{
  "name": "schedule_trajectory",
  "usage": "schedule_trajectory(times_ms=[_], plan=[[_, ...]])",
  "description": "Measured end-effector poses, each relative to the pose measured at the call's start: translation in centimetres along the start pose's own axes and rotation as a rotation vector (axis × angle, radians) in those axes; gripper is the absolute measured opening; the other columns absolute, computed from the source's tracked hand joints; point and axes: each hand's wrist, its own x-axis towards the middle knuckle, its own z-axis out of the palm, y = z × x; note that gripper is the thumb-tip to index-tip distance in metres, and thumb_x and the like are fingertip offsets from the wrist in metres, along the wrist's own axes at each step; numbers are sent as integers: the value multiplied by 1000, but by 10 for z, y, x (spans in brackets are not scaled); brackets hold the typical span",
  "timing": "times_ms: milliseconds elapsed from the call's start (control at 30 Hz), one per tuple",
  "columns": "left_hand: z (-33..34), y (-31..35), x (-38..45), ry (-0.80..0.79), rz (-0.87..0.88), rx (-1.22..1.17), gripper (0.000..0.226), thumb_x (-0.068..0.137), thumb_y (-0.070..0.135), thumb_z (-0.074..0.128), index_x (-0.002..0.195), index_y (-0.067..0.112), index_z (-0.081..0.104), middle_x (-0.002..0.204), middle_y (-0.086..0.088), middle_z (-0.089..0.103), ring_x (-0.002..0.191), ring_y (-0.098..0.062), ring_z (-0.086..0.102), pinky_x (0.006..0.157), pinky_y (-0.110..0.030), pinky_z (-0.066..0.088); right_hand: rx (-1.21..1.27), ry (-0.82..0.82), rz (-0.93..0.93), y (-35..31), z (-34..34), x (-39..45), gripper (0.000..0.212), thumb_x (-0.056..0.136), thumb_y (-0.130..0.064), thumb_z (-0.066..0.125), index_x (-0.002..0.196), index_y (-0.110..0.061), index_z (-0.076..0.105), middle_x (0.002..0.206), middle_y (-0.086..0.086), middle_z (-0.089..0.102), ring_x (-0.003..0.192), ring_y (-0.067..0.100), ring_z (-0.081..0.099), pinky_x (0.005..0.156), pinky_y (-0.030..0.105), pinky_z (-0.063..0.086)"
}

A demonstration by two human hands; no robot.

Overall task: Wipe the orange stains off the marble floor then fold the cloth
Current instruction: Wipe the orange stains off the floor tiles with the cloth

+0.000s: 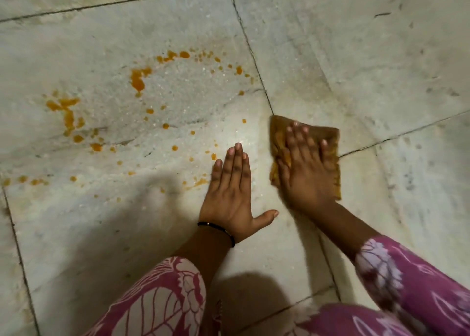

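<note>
Orange stains (138,80) lie scattered in a rough ring of drops and smears across the marble floor (114,221), left of centre. A folded brown cloth (328,140), blotched with orange, lies flat on the floor to the right of the stains. My right hand (305,173) presses flat on the cloth with straight, spread fingers. My left hand (234,195) rests flat on the bare marble just left of the cloth, fingers together and thumb out, next to the nearest orange drops (201,182).
Dark grout lines (254,58) divide the marble slabs. My patterned pink sleeves (417,279) fill the bottom edge. A shadow falls over the floor at lower left. A black band circles my left wrist (218,230).
</note>
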Motion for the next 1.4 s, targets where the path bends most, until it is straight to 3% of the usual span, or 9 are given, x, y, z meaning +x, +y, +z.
schedule_trajectory(times_ms=[133,233,433,567,800,1000,1100,1300,1400], plan=[[2,-1,1,-4,8,18,116,74,81,30,147,-5,6,156,-22,-2,145,-33,-5,116,-47,-5,-5,-26,223,49,-8,51,61,98,-36,22,152,-10,11,160,7,10,147,24,9,117,48,1],[3,-1,1,11,13,25,116,75,81,30,147,-7,6,156,-25,-2,145,-35,-5,116,-47,-6,83,21,466,25,-13,126,63,100,-35,24,151,-5,4,161,11,1,147,27,1,117,50,-2],[3,-1,1,5,17,4,116,74,80,31,146,-7,8,155,-25,-1,145,-34,-4,117,-47,-5,45,-15,-37,-23,-2,43,65,96,-42,18,152,-9,14,159,10,13,147,24,10,118,45,3],[-1,-1,2,-19,18,15,116,74,81,31,147,-5,3,156,-23,-2,145,-33,-7,116,-48,-4,33,-52,88,39,-7,9,67,93,-42,16,152,-12,14,160,8,13,147,24,11,118,46,4],[1,-2,2,-25,37,37,117,74,82,29,147,-6,1,156,-23,-6,144,-33,-11,116,-49,-2,93,20,378,32,-13,135,65,99,-38,21,152,-6,2,160,11,0,147,28,0,117,51,-3],[0,-5,-1,-2,66,15,112,78,80,24,147,-4,-3,155,-22,-11,143,-31,-17,116,-46,-8,26,-38,-60,15,-11,97,66,96,-46,15,152,-13,2,161,6,-1,147,22,-3,115,43,-9],[-12,-33,-5,-77,261,114,102,85,73,23,146,-1,-13,154,-20,-20,140,-26,-25,115,-43,-16,-3,-66,-232,19,-5,24,70,92,-49,12,152,-15,4,159,2,3,147,18,0,114,39,-8],[-77,-167,-48,-22,759,368,95,85,71,26,140,-7,33,148,-27,26,138,-33,23,112,-47,10,-167,-96,-588,-27,7,-117,70,92,-43,31,150,-8,13,152,15,28,143,27,15,110,50,15],[-88,-198,-70,-12,687,433,97,86,73,21,142,-6,31,149,-26,26,139,-33,24,112,-46,10,-101,-114,-613,-107,19,-127,71,90,-43,36,150,-10,18,155,11,26,144,25,16,112,49,13]])
